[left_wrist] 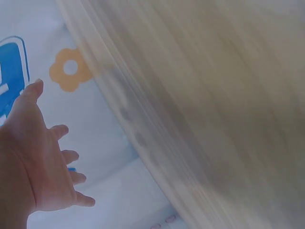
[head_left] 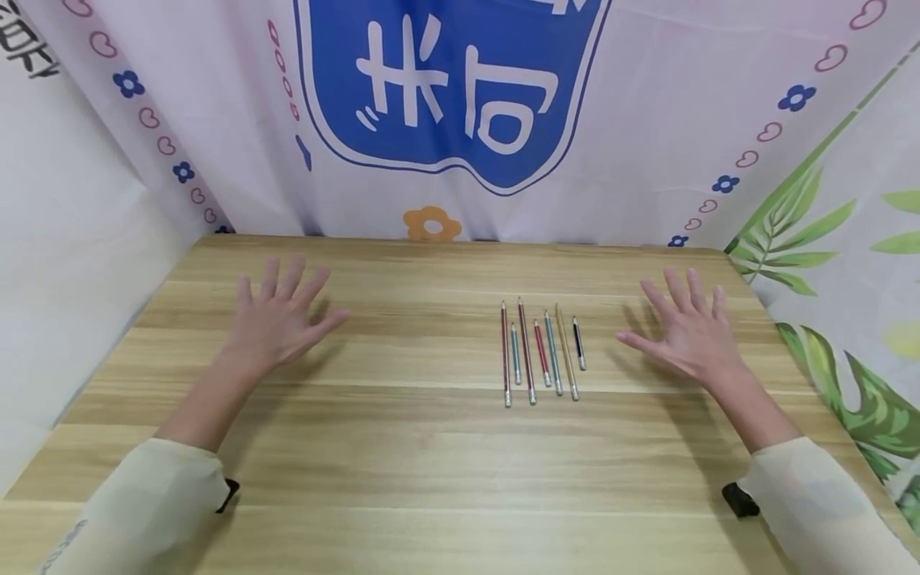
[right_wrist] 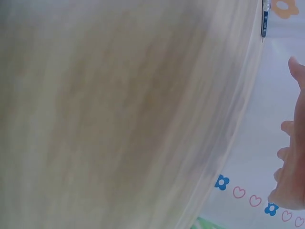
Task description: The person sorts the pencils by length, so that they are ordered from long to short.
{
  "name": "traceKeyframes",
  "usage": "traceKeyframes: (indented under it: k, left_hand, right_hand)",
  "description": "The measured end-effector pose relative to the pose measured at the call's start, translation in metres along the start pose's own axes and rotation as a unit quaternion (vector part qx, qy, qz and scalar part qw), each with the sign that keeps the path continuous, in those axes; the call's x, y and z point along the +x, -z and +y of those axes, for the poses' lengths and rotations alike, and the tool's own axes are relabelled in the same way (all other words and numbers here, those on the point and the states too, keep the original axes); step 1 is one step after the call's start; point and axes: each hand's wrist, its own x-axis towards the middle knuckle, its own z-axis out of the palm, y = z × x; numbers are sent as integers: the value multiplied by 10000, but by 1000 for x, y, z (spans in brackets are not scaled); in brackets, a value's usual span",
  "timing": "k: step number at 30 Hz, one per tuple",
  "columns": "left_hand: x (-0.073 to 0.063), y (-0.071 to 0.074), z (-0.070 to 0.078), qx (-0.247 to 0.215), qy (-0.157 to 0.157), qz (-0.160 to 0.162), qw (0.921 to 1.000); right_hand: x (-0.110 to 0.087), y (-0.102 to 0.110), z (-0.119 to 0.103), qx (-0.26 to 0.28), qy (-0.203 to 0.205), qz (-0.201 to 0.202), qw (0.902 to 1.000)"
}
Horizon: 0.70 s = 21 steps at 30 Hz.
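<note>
Several pencils lie side by side on the wooden table [head_left: 402, 463], right of its middle, tips pointing away and erasers toward me. From left to right come a long dark red pencil [head_left: 505, 351], a short blue one [head_left: 516, 355], another long dark red one [head_left: 527, 351], a short red one [head_left: 542, 355], a blue one [head_left: 553, 351], a long yellow one [head_left: 567, 351] and a short black one [head_left: 579, 345]. My left hand [head_left: 276, 319] is over the left side with fingers spread, holding nothing. Nearer the pencils, my right hand [head_left: 690, 331] is spread beside the black one, also holding nothing.
A white cloth [head_left: 661, 120] with a blue emblem and an orange flower [head_left: 432, 224] hangs behind the table's far edge. Leaf-patterned cloth [head_left: 862, 383] borders the right side, plain white cloth [head_left: 65, 239] the left. Light sleeves [head_left: 147, 503] cover both forearms.
</note>
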Motion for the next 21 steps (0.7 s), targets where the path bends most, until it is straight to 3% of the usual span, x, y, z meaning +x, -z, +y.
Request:
traceKeyframes:
  k: [9, 21]
  left_hand:
    - [11, -2, 32, -127, -197, -278, 9993]
    - [20, -10, 63, 237, -517, -336, 9978]
  right_hand:
    - [0, 2, -8, 22, 119, -22, 9999]
    - [2, 1, -19, -92, 397, -109, 9991]
